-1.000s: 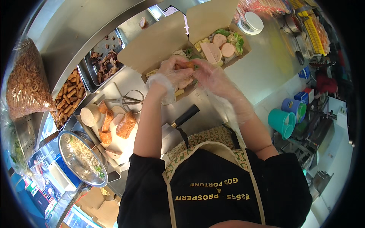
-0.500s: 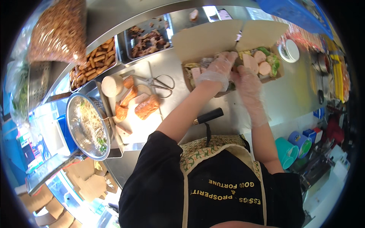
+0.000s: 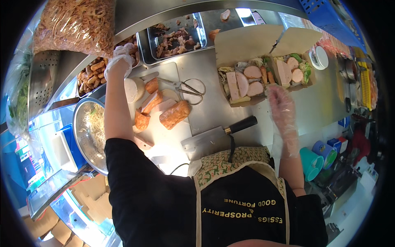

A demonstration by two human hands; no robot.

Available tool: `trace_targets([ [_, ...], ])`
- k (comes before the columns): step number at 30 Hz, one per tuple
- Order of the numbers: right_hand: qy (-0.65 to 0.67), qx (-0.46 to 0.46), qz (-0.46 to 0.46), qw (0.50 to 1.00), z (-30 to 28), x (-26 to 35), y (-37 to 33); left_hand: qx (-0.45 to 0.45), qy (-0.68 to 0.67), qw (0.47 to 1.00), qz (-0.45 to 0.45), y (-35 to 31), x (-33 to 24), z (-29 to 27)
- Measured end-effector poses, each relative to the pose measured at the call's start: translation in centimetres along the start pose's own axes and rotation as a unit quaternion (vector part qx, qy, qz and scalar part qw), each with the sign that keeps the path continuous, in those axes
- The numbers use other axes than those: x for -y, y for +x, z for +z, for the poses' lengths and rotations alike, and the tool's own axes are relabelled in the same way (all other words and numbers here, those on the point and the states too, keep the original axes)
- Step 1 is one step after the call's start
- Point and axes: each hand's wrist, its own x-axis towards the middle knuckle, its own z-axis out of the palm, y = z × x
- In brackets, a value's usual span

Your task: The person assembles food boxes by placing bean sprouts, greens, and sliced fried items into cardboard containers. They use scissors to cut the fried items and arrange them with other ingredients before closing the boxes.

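Over the brown rolls (image 3: 94,74), the left hand (image 3: 120,59) hides its grip; beside the open boxes (image 3: 247,43), the right hand (image 3: 281,102) is curled, its hold unclear.

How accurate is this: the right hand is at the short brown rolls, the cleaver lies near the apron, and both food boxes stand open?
One slip: the head view shows the left hand at the short brown rolls, with the right hand beside the food boxes. The cleaver does lie near the apron, and both boxes stand open.
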Motion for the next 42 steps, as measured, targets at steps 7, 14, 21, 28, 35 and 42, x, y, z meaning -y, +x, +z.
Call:
trace_targets([
  [7,0.026,0.051,0.02,0.998,1.3,3.2,-1.8,0.091,-0.173,0.978,-0.071,3.2,1.3,1.9],
  [14,0.037,0.056,-0.063,0.996,2.5,2.9,-2.8,0.064,-0.069,0.993,-0.073,0.5,2.7,-0.6],
  [21,0.19,0.153,-0.069,0.967,1.9,4.0,-1.4,-0.095,-0.192,0.977,-0.022,-7.8,-7.2,-6.1],
  [28,0.261,0.155,-0.029,0.952,-1.6,1.9,3.7,-0.004,-0.216,0.939,0.266,-14.0,-31.9,-4.6],
  [35,0.229,-0.033,0.107,0.967,-9.8,-10.3,7.2,0.052,-0.343,0.881,0.321,-9.5,-48.0,-3.2],
  [42,0.019,-0.102,0.129,0.986,-11.1,-17.1,11.3,0.307,-0.672,0.674,-0.01,-5.0,-57.9,1.0],
])
